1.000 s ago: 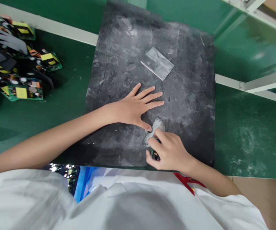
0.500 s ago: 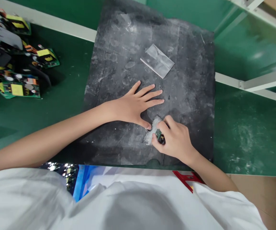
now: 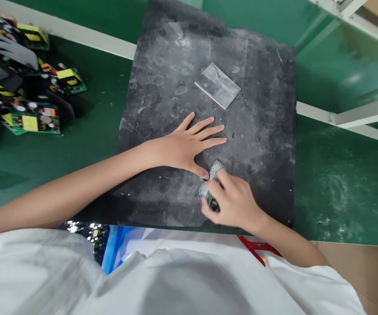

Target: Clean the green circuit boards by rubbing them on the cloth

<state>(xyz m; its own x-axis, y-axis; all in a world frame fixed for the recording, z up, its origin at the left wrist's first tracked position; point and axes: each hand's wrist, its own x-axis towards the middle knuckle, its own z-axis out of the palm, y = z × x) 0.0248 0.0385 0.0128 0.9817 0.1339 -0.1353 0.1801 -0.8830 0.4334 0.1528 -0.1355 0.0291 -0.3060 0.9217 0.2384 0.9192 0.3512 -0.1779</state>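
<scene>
My left hand [image 3: 185, 146] lies flat on a worn black mat [image 3: 162, 87], fingers spread, its thumb at the edge of a rough whitish-grey patch [image 3: 215, 168]. I cannot tell whether that patch is a thin sheet or loose powder. Fingers of my right hand [image 3: 233, 199] are wrapped round a small green circuit board [image 3: 213, 202] with dark components, held against the patch. Most of the board is hidden by the hand. Farther up the mat lies a flat, shiny grey rectangular piece [image 3: 217, 85].
Several circuit boards [image 3: 29, 122] with yellow-wrapped parts and grey plates are heaped at the left of the green bench [image 3: 97, 118]. A pale metal frame [image 3: 365, 114] stands at the right. Below the front edge are a blue bin [image 3: 110, 247] and a red object [image 3: 257, 247].
My right hand has moved left and toward me with the circuit board, across the whitish patch. My left hand stays spread in its place; the view has shifted slightly.
</scene>
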